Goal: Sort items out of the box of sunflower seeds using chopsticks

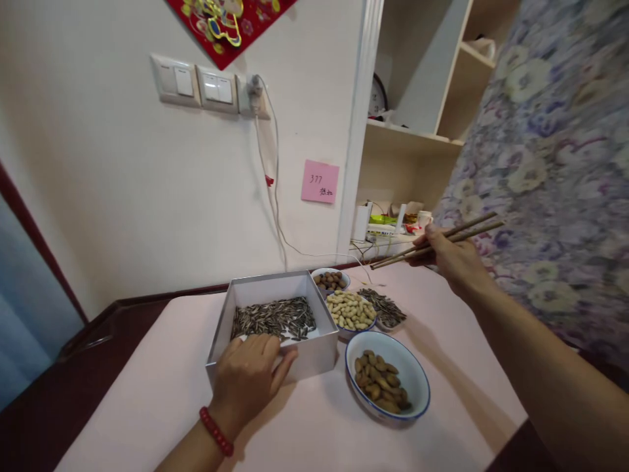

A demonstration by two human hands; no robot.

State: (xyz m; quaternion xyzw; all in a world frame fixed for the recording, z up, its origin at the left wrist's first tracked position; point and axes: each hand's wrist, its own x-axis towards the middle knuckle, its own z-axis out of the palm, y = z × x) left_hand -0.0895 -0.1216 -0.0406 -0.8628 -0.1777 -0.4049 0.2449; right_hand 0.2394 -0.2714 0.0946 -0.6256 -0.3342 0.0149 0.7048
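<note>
My left hand point(250, 377), with a red bead bracelet at the wrist, grips the near wall of a white square box point(314, 357) that holds sunflower seeds point(274, 317). My right hand point(449, 255) is raised at the right, above the table's far edge, closed on a pair of wooden chopsticks point(432, 244) whose tips point left. Right of the box stand a blue-rimmed bowl of almonds point(386, 383), a bowl of peanuts point(350, 311), a small bowl of brown nuts point(330, 280) and a plate of sunflower seeds point(383, 307).
All this sits on a pink table point(157, 393) against a white wall with switches, a plugged-in white cable point(275, 196) and a pink note point(320, 181). A shelf unit point(407, 137) stands behind. A person in a floral garment point(555, 164) is close at the right.
</note>
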